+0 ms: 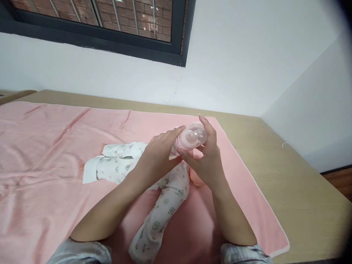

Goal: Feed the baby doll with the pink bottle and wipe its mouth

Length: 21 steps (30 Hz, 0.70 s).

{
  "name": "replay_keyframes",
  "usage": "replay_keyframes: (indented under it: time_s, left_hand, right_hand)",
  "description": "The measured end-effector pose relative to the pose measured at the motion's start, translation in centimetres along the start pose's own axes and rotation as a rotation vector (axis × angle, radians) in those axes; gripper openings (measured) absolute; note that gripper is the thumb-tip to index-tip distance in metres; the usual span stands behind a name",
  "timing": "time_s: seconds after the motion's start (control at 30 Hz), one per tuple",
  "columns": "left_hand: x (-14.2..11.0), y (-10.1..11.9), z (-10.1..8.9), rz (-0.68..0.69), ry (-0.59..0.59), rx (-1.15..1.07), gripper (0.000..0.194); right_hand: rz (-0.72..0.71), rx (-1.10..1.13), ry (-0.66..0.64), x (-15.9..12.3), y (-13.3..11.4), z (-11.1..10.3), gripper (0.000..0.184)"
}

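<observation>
Both my hands hold a pink baby bottle point(192, 137) with a clear domed cap, raised above the pink cloth. My left hand point(159, 156) wraps the bottle's body from the left, fingers closed round it. My right hand point(206, 157) grips the cap end, thumb and fingers curled about it. Under my forearms lies a doll in a white printed baby suit point(165, 198), its legs toward me and one sleeve point(93, 170) spread to the left. The doll's upper body is hidden behind my hands.
A pink blanket point(41, 146) covers most of a wooden table point(297, 183), whose bare right side runs to a white wall corner. A dark-framed window point(110, 25) sits above the far wall. A thin white cord end point(284, 145) lies near the right wall.
</observation>
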<state>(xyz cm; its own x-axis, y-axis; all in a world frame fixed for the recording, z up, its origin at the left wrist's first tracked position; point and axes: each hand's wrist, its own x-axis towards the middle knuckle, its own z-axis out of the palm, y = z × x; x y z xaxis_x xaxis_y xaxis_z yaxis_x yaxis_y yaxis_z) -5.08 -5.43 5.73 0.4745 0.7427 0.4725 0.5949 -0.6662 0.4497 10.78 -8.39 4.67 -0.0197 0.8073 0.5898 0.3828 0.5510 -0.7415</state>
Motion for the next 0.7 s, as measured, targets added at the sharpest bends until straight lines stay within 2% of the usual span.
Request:
replay_keyframes:
  time_s: [0.13,0.23,0.33,0.43,0.5,0.57,0.7]
  left_hand:
    - [0.2,-0.1,-0.2,-0.016,0.001,-0.006,0.05]
    - [0.3,-0.6,-0.1,-0.004,0.003,0.032,0.054]
    - [0.4,-1.4,-0.2,-0.015,0.004,0.093,0.062]
    - [1.0,-2.9,-0.5,-0.044,0.038,0.114,0.062]
    - [1.5,-4.3,-1.0,-0.064,0.061,0.11,0.058]
    - [2.1,-6.2,-1.5,-0.128,0.08,0.127,0.057]
    - [2.8,-10.7,-2.3,-0.399,0.088,0.228,0.058]
  right_hand:
    - [0.027,0.08,-0.027,0.1,0.2,0.2,0.08]
    - [0.04,0.126,-0.029,0.3,0.3,0.1,0.076]
    - [0.013,0.15,0.04,0.6,0.3,-0.4,0.073]
    - [-0.039,0.124,0.167,1.4,1.1,-1.8,0.071]
    - [-0.046,0.073,0.249,2.2,2.6,-3.4,0.069]
    - [-0.008,0.023,0.322,3.0,5.4,-5.5,0.069]
    - [0.188,-0.117,0.52,3.6,13.3,-9.1,0.072]
